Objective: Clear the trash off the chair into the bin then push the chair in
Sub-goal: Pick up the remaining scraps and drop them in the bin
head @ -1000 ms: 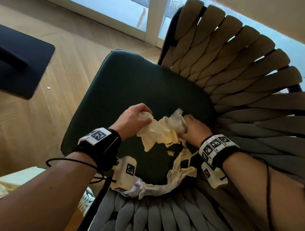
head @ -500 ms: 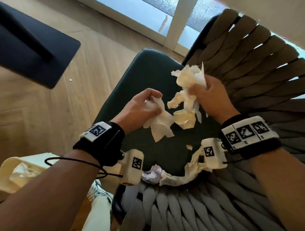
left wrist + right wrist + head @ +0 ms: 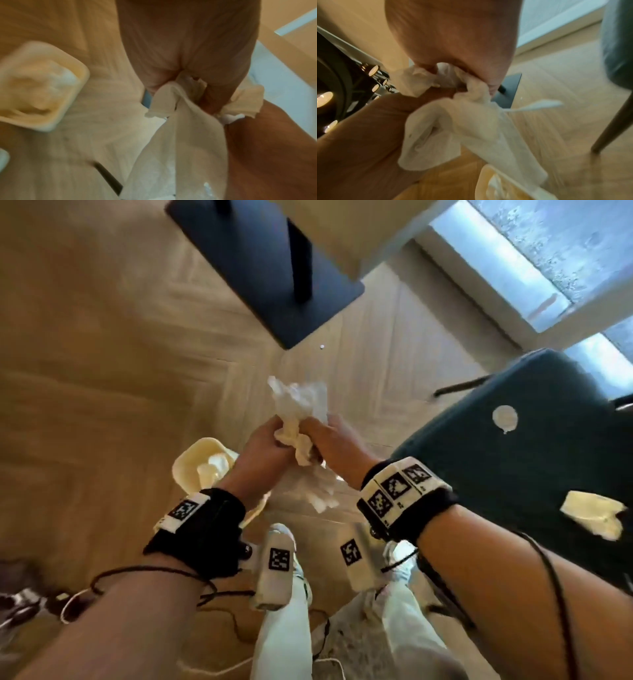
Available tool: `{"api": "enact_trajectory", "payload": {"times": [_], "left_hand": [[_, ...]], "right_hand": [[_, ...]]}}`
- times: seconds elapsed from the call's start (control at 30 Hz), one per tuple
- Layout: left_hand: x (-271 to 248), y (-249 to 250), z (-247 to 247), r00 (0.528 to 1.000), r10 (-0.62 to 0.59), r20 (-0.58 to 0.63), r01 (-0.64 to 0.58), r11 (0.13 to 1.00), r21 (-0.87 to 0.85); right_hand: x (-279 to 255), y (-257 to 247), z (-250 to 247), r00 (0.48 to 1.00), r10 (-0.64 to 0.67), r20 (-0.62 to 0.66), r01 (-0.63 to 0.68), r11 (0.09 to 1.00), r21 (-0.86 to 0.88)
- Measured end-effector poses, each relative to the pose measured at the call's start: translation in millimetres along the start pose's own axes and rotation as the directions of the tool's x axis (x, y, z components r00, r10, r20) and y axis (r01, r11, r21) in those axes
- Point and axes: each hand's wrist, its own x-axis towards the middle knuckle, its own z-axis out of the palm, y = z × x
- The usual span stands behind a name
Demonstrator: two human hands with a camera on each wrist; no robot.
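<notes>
Both hands meet in the middle of the head view, above the wooden floor. My left hand (image 3: 270, 440) and my right hand (image 3: 320, 438) each grip a bunch of crumpled white tissue paper (image 3: 298, 409); loose ends hang down below the fists (image 3: 180, 142) (image 3: 471, 121). A cream bin (image 3: 195, 467) with paper inside stands on the floor just left of and below my left hand (image 3: 39, 86). The dark green chair seat (image 3: 534, 474) lies to the right. On it remain a small round white scrap (image 3: 504, 418) and a crumpled tissue piece (image 3: 592, 513).
A black flat table base with its post (image 3: 270, 268) stands on the floor ahead. My legs in light trousers (image 3: 284, 628) and shoes are below the hands. Cables (image 3: 144, 587) trail over the floor at the lower left. A chair leg (image 3: 611, 128) slants at the right.
Both hands lifted the tissue off the chair seat and swung left, away from the chair, until they came together over the floor beside the bin. The view turned left with them.
</notes>
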Motion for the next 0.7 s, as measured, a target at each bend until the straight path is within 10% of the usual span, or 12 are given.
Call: {"api": "enact_trajectory", "payload": {"times": [0.33, 0.7], "left_hand": [[46, -219, -172, 0.899, -0.269, -0.345, 0.301, 0.953, 0.042], [115, -307, -146, 0.874, -0.336, -0.350, 0.351, 0.936, -0.023]], "right_hand": [[137, 97, 240, 0.960, 0.245, 0.137, -0.207, 0.947, -0.246], [180, 174, 240, 0.860, 0.500, 0.098, -0.442, 0.828, -0.344]]}}
